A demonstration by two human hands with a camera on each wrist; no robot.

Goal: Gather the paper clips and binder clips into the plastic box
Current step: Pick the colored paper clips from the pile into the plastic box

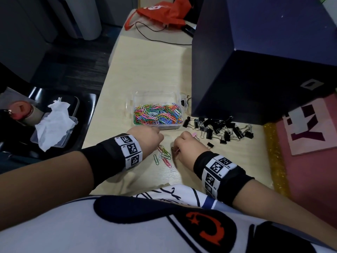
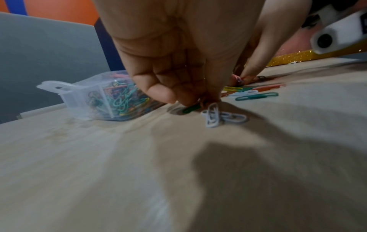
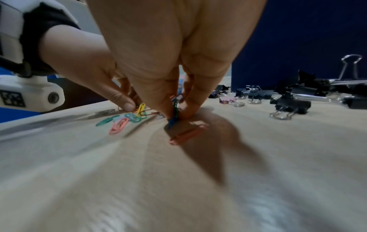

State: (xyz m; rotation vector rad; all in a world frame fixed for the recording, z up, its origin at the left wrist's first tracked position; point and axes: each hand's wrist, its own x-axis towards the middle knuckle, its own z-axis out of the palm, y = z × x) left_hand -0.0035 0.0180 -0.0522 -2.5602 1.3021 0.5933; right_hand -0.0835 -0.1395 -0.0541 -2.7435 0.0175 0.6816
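Paper clips lie loose on the desk between your two wrists, just in front of the plastic box, which already holds a bright heap of them. Your left hand has its fingers bunched down onto the desk, pinching a dark green clip, with two white clips just beside the fingertips. Your right hand is also drawn together at the tips, pinching a small bundle of clips upright against the desk; a pink clip lies flat just beside it. The binder clips sit in a black pile to your right, against the dark blue box, apart from both hands. From the head view your knuckles hide both pinches. The wrist views are blurred, so you cannot count the clips in the right-hand bundle.
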